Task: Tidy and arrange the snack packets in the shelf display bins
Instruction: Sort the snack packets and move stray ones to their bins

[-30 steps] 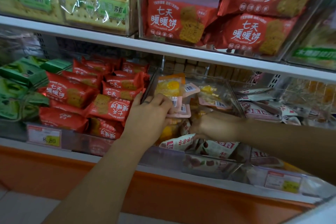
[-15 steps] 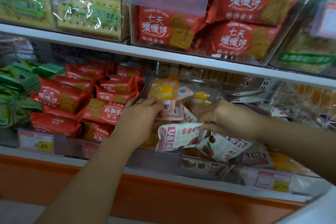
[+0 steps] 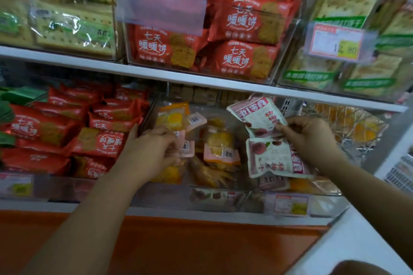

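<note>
My left hand (image 3: 149, 152) grips a stack of small yellow-and-pink snack packets (image 3: 176, 118) at the left side of a clear display bin (image 3: 216, 198) on the lower shelf. My right hand (image 3: 310, 138) pinches two white-and-red plum packets (image 3: 270, 156) and holds them lifted over the bin's right side; one points up, the other hangs below. More yellow packets (image 3: 220, 145) lie loose in the bin between my hands.
Red biscuit packs (image 3: 98, 140) fill the bin to the left. A wire basket of orange snacks (image 3: 357, 127) stands to the right. The upper shelf (image 3: 201, 78) holds red biscuit bags (image 3: 243, 58) and cracker packs (image 3: 71, 29). Price tags line the shelf front.
My right hand has pulled the white-and-red packets up out of the bin and to the right. My left hand keeps its hold on the yellow-and-pink stack. The camera has moved closer.
</note>
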`<state>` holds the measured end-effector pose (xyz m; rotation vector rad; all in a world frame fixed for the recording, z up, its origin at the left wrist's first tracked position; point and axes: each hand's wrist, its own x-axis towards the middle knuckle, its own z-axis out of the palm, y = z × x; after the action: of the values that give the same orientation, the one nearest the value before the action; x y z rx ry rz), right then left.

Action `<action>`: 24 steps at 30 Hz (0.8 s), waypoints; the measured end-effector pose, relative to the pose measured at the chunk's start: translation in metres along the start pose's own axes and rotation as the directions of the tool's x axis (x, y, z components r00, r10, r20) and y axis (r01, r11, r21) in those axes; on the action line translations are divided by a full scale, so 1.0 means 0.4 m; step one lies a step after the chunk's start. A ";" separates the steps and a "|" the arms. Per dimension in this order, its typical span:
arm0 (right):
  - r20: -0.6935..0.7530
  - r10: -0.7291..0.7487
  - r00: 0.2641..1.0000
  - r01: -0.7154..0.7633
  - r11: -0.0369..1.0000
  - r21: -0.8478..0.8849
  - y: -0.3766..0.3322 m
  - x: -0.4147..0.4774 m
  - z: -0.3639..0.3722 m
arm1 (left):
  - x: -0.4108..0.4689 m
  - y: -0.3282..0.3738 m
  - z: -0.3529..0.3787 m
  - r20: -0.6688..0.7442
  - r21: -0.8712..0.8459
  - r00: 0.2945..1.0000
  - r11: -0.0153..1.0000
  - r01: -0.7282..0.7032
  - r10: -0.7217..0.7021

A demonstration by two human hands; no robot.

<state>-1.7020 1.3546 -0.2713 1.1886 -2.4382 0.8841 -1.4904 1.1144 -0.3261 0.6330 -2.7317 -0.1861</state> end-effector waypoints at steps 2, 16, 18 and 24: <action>-0.018 0.135 0.991 -0.134 0.990 0.038 0.029 0.010 -0.003 | -0.001 0.002 0.002 0.007 0.007 1.000 1.000 0.005 -0.005; -0.142 0.067 0.988 -0.103 0.959 -0.263 0.095 0.085 0.015 | 0.009 0.001 0.005 -0.006 -0.029 1.000 0.999 0.021 -0.021; -0.038 0.041 0.998 -0.052 0.930 -0.365 0.108 0.082 0.014 | 0.008 0.000 0.006 -0.012 -0.037 1.000 0.999 0.017 -0.018; 0.025 0.063 0.998 -0.044 0.879 -0.475 0.116 0.063 -0.023 | 0.009 -0.002 0.007 -0.019 -0.049 1.000 0.999 0.016 -0.017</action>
<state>-1.7541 1.3669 -0.2701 0.9621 -2.5201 0.2386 -1.4942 1.1123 -0.3278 0.6400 -2.6956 -0.2489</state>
